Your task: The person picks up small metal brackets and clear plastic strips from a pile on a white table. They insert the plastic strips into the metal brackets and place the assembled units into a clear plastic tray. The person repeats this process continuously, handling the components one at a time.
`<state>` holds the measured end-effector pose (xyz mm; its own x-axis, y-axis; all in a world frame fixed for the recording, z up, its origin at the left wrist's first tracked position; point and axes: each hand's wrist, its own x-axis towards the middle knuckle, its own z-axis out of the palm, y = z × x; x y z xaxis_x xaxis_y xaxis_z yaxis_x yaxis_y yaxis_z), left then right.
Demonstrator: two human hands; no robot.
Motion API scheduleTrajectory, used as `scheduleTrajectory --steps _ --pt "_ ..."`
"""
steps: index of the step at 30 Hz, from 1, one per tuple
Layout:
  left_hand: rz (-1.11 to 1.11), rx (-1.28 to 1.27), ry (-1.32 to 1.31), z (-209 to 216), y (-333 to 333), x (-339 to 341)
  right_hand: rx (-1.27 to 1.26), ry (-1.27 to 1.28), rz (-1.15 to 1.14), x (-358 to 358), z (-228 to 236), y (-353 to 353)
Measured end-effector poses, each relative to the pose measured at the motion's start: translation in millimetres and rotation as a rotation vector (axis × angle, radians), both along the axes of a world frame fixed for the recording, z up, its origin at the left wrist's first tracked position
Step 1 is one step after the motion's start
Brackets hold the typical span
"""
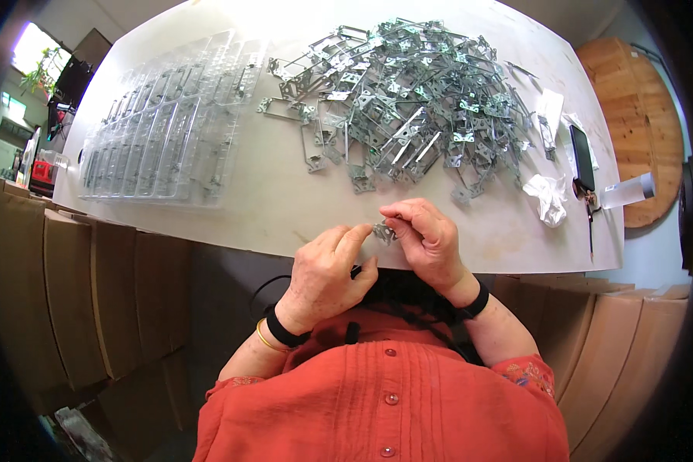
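Right hand point(431, 239) pinches a small metal bracket point(384, 232) over the near edge of the bench point(263, 209); left hand point(325, 271) meets its side, grip unclear. Step: apparently close fingertip handling; calls for steady support. Beyond: heaped metal parts point(408, 108), clear plastic trays point(158, 197). No legible writing.

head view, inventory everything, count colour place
Broad table: one, whitish, centre
Heaped metal brackets: many, silvery, upper centre
Compartmented plastic trays: several, clear, left
Crumpled tissue: one, white, right
Rectangular phone: one, black, right
Capped cylinder: one, translucent, right edge
Round wooden board: one, brown, right
Cardboard boxes: several, brown, both sides
Leafy plant: one, green, left
Small metal piece: one, silvery, between hands
Buttoned shirt: one, red, bottom
Left hand: one, bare, centre
Right hand: one, bare, centre
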<state>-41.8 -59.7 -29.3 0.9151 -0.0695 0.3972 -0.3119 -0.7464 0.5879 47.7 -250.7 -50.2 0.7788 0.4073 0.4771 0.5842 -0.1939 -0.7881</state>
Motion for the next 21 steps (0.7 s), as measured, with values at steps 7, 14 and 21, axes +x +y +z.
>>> scheduleTrajectory --steps 7,14,21 --pt "-0.005 -0.004 -0.005 -0.4 -0.5 -1.2 0.026 0.082 0.0 -2.3 -5.1 -2.9" --pt "-0.011 0.003 0.004 -0.1 0.2 -1.5 -0.009 0.104 0.001 -1.0 -3.6 -4.1" --pt "-0.005 -0.003 0.006 0.4 0.1 -1.7 -0.014 0.004 0.01 0.3 1.8 -0.1"
